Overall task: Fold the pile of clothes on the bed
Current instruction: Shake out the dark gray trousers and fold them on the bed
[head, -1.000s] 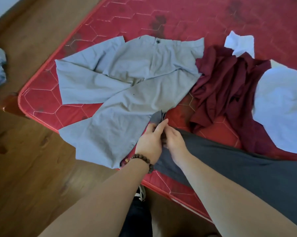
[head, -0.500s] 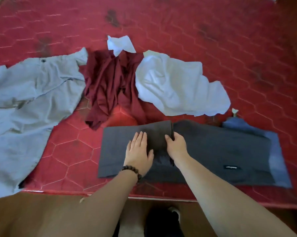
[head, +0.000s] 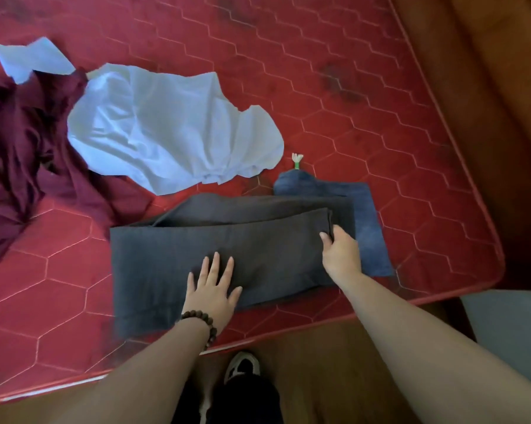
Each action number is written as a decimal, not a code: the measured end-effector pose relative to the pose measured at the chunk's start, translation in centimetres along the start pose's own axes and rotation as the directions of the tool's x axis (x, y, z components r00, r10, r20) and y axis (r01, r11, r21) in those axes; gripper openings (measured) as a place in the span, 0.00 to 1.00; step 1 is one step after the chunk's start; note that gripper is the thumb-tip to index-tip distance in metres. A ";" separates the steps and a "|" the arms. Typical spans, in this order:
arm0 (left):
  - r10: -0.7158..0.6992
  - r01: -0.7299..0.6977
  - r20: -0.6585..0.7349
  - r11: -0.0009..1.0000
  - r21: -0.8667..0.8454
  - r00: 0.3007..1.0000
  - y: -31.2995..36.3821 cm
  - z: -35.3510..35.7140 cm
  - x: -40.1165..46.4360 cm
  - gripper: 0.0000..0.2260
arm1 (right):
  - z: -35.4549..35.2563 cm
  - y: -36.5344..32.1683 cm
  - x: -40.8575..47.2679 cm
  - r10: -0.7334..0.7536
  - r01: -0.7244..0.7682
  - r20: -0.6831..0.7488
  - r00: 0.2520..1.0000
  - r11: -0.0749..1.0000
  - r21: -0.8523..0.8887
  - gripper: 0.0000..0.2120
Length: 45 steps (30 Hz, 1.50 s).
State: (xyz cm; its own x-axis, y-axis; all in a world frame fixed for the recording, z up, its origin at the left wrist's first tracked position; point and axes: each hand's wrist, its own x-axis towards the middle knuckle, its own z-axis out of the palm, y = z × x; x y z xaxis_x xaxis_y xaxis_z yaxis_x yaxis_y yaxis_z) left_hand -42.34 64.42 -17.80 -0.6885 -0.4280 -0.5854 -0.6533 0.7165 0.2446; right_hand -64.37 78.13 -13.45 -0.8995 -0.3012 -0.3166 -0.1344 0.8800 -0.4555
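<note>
A dark grey garment (head: pixel 172 258) lies folded in a long band near the front edge of the red mattress (head: pixel 380 123). My left hand (head: pixel 213 289), with a bead bracelet on the wrist, presses flat on its middle, fingers spread. My right hand (head: pixel 340 252) pinches the right end of the folded top layer. A blue denim piece (head: pixel 368 215) lies under and beside that end. Behind lie a crumpled white shirt (head: pixel 172 130) and a maroon garment (head: pixel 16 154) at the left.
A second white piece (head: pixel 31 59) lies at the back left. A small white-and-green tag (head: pixel 297 160) sticks up by the denim. Wooden floor (head: pixel 487 71) runs along the mattress's right side and front. My shoe (head: pixel 242 367) is below the front edge.
The view swung right, and the light grey trousers left the frame. My right hand carried the grey garment's end rightward over itself, while my left hand stayed flat on the cloth.
</note>
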 end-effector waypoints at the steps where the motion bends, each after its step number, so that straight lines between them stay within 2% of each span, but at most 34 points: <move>1: 0.013 -0.013 0.009 1.000 0.010 1.000 0.5 0.1 0.2 0.28 | -0.6 0.7 0.5 0.002 -0.002 -0.007 1.000 1.000 -0.023 0.12; 4: 0.043 -0.044 0.025 0.997 0.064 0.999 0.9 0.3 0.5 0.30 | -1.8 2.6 1.9 0.025 -0.025 -0.008 1.000 0.999 -0.022 0.13; 7: 0.000 -0.001 0.002 0.991 0.132 1.000 -0.4 0.6 0.4 0.30 | -2.3 3.8 2.9 0.073 -0.071 0.062 0.995 0.997 -0.039 0.13; 9: -0.045 0.052 -0.043 0.985 0.166 0.998 -1.8 0.9 0.2 0.29 | -2.3 4.1 3.2 0.096 -0.086 0.125 0.988 0.993 -0.086 0.11; 11: -0.096 0.120 -0.144 0.979 0.165 0.985 -3.3 1.1 0.1 0.29 | -2.1 4.1 3.3 0.096 -0.076 0.122 0.988 0.984 -0.160 0.12; 14: -0.286 0.295 -0.315 0.955 -0.021 0.905 -5.6 0.4 0.0 0.28 | -1.4 4.0 3.0 0.086 -0.089 -0.027 0.996 0.972 -0.216 0.19; 17: -0.530 0.456 -0.314 0.844 -0.282 0.787 -7.9 -1.0 0.6 0.28 | -0.6 3.9 3.0 0.218 -0.216 -0.003 0.976 0.967 -0.138 0.34; 19: -0.625 0.431 -0.293 0.740 -0.516 0.724 -9.0 -2.2 1.0 0.28 | -0.3 3.9 3.4 0.279 -0.272 0.058 0.959 0.957 -0.102 0.37; 21: -0.637 0.354 -0.254 0.666 -0.656 0.727 -10.1 -3.0 1.2 0.26 | -0.4 3.8 3.5 0.272 -0.265 0.070 0.960 0.960 -0.093 0.35; 22: -0.609 0.313 -0.270 0.678 -0.665 0.746 -10.7 -3.2 1.2 0.25 | -0.5 3.8 3.4 0.250 -0.244 0.066 0.966 0.966 -0.087 0.33; 25: -0.482 0.209 -0.363 0.785 -0.584 0.797 -12.4 -3.8 1.3 0.17 | -0.8 3.3 2.5 0.172 -0.167 0.080 0.982 0.984 -0.069 0.24; 29: -0.481 0.255 -0.396 0.828 -0.500 0.783 -14.8 -5.3 -0.3 0.13 | -0.1 0.8 0.2 0.046 -0.038 0.099 0.994 0.996 -0.076 0.14; 35: -0.544 0.344 -0.473 0.826 -0.447 0.693 -22.1 -8.4 -5.8 0.14 | 5.2 -7.1 -4.7 -0.117 0.119 0.046 0.992 0.993 -0.026 0.15; 37: -0.583 0.381 -0.480 0.804 -0.457 0.655 -25.1 -8.6 -7.9 0.14 | 7.5 -9.2 -6.3 -0.128 0.128 0.050 0.991 0.992 -0.001 0.15; 40: -0.624 0.473 -0.467 0.780 -0.409 0.626 -29.2 -6.6 -10.3 0.19 | 10.6 -11.0 -9.0 -0.085 0.087 0.028 0.996 0.991 -0.098 0.19; 41: -0.593 0.487 -0.480 0.805 -0.340 0.646 -30.2 -5.5 -10.7 0.22 | 11.4 -11.1 -9.7 -0.107 0.104 -0.012 0.994 0.980 -0.168 0.22; 43: -0.519 0.487 -0.441 0.851 -0.194 0.732 -31.7 -3.4 -11.1 0.27 | 13.1 -11.4 -11.2 -0.245 0.215 -0.044 0.968 0.913 -0.347 0.27; 45: -0.420 0.416 -0.391 0.904 -0.100 0.819 -32.0 -2.0 -10.6 0.27 | 15.1 -12.0 -12.7 -0.398 0.374 0.036 0.917 0.823 -0.427 0.27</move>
State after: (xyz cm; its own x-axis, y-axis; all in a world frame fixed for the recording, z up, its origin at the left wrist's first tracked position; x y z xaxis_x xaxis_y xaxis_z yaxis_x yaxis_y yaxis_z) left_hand -14.74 44.88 -17.86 -0.4127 -0.8667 -0.2803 -0.9083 0.4148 0.0548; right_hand -45.06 65.82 -16.49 -0.7559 -0.6397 -0.1389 -0.6250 0.7684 -0.1378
